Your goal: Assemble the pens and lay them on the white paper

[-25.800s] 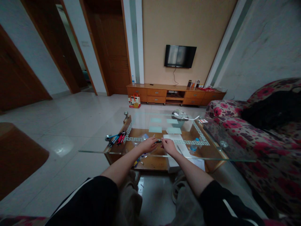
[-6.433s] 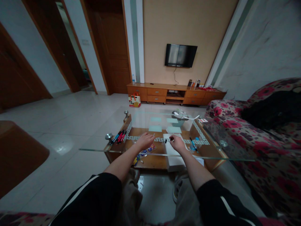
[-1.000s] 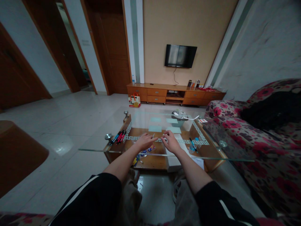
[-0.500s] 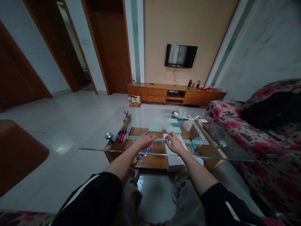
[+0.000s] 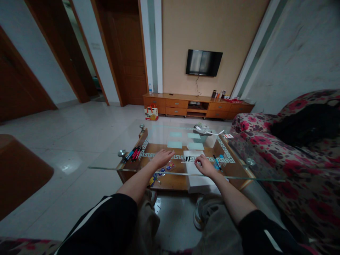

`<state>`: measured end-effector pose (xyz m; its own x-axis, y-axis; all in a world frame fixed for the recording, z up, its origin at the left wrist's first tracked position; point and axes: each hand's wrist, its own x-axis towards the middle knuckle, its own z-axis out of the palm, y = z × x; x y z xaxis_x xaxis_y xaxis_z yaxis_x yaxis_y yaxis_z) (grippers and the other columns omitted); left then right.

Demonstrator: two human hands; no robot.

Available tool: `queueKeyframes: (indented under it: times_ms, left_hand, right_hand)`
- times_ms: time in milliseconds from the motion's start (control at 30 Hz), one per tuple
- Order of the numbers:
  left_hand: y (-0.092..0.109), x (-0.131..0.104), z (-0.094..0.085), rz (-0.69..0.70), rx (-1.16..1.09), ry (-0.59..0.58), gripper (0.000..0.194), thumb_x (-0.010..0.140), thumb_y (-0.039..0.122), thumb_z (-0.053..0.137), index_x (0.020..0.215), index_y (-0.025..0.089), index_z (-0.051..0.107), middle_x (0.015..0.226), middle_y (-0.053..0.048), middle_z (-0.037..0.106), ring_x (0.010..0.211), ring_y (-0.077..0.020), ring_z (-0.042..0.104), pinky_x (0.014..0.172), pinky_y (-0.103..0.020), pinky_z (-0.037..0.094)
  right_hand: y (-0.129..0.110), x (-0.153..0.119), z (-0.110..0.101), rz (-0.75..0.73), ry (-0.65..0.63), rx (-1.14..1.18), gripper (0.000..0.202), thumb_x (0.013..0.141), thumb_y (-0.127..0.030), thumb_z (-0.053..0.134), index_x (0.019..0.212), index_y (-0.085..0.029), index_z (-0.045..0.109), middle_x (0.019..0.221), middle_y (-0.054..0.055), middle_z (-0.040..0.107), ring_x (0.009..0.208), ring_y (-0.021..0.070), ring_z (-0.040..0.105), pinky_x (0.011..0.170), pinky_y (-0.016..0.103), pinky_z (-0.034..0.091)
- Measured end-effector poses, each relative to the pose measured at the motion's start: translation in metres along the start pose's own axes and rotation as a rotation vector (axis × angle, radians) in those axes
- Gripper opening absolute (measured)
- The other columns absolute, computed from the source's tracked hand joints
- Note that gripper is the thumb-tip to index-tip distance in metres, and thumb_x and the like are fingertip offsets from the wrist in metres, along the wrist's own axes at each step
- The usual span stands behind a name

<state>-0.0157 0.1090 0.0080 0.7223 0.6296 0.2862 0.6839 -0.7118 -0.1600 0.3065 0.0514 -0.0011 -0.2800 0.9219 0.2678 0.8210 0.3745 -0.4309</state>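
My left hand (image 5: 162, 158) rests low over the glass coffee table (image 5: 106, 166), fingers stretched forward and nothing visible in them. To the right, my right hand (image 5: 204, 165) has its fingers curled toward the thumb; whether something tiny is pinched there cannot be made out. Between the two hands lie small black pieces (image 5: 188, 158), like pen parts, above the white box (image 5: 198, 180) seen through the glass. A bunch of blue, red and black pens (image 5: 132, 154) lies at the left. Just right of my right hand is a blue pen-like item (image 5: 217, 163).
Small colourful packets (image 5: 162, 172) show beneath the glass near my left forearm. Toward the far right stands a basket (image 5: 202, 136), with a white card (image 5: 228, 136) nearby. A flowered sofa (image 5: 268, 141) borders the right; a TV cabinet (image 5: 176, 103) runs along the wall.
My right hand has moved right, away from the left, uncovering the small black pieces. A thin pale item at my left fingertips no longer shows. My left hand has hardly moved.
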Motion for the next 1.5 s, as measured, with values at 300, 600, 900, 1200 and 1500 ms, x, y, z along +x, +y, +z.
queueKeyframes:
  times_ms: [300,600,900,1200,1500]
  left_hand:
    - [0.003,-0.001,-0.005,-0.040,-0.036,-0.053,0.040,0.094,0.011,0.044,0.132,0.023,0.051,0.125,-0.012,0.062,0.107,-0.0233,0.064,0.098,-0.038,0.045]
    - [0.007,0.001,-0.006,-0.051,-0.069,-0.053,0.045,0.090,0.009,0.046,0.133,0.021,0.050,0.130,-0.013,0.061,0.117,-0.0261,0.060,0.103,-0.043,0.042]
    - [0.007,0.001,-0.002,-0.037,-0.058,-0.035,0.046,0.089,0.008,0.048,0.133,0.021,0.051,0.132,-0.013,0.060,0.119,-0.0254,0.058,0.103,-0.041,0.040]
    - [0.008,0.001,-0.004,-0.017,-0.051,-0.016,0.049,0.086,0.006,0.050,0.133,0.020,0.052,0.123,-0.013,0.063,0.116,-0.0254,0.057,0.100,-0.040,0.040]
    - [0.004,0.006,0.001,0.036,-0.131,0.127,0.047,0.087,0.000,0.049,0.130,0.020,0.053,0.119,-0.011,0.062,0.109,-0.0227,0.059,0.095,-0.037,0.048]
  right_hand:
    - [0.007,0.000,0.001,0.075,-0.079,-0.112,0.015,0.092,-0.026,0.059,0.100,-0.018,0.067,0.107,0.007,0.054,0.096,0.0185,0.059,0.089,0.027,0.041]
    - [-0.001,0.004,0.003,0.204,-0.093,-0.209,0.019,0.094,-0.034,0.059,0.104,-0.020,0.067,0.114,0.007,0.055,0.095,0.0184,0.060,0.076,0.025,0.040]
    - [0.002,0.008,0.006,0.238,-0.084,-0.207,0.017,0.096,-0.032,0.058,0.101,-0.020,0.069,0.114,0.007,0.054,0.097,0.0183,0.060,0.078,0.025,0.040]
    - [-0.005,0.011,0.009,0.239,-0.055,-0.210,0.016,0.094,-0.031,0.058,0.098,-0.020,0.069,0.112,0.007,0.055,0.093,0.0188,0.060,0.077,0.027,0.041]
    - [-0.017,0.023,-0.004,0.301,0.446,0.109,0.020,0.089,-0.030,0.054,0.091,-0.016,0.067,0.097,0.011,0.064,0.087,0.0222,0.061,0.084,0.034,0.046]
